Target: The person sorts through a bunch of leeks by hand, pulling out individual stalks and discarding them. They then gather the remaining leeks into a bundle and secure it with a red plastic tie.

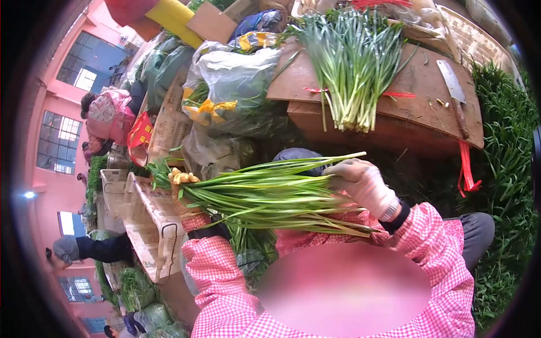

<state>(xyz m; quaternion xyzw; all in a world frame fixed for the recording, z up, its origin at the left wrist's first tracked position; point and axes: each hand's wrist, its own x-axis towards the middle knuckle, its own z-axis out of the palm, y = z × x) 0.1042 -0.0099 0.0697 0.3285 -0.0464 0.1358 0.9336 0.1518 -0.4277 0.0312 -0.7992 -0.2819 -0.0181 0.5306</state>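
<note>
A loose bunch of long garlic chives lies crosswise in front of me, over my lap. My left hand is wrapped around its leafy end, the fingers closed. At the pale stem end, my right hand, in a whitish glove, has its fingers curled against the stalks and seems to pinch some of them. Beyond, a larger pile of garlic chives rests on a brown board, on top of a red tie. A cleaver with a wooden handle lies on the board's right side.
Red ties hang off the board's near edge. Loose greens are heaped at the right. Plastic bags and a crate stand to the left. Further off, a person in pink and others are at work.
</note>
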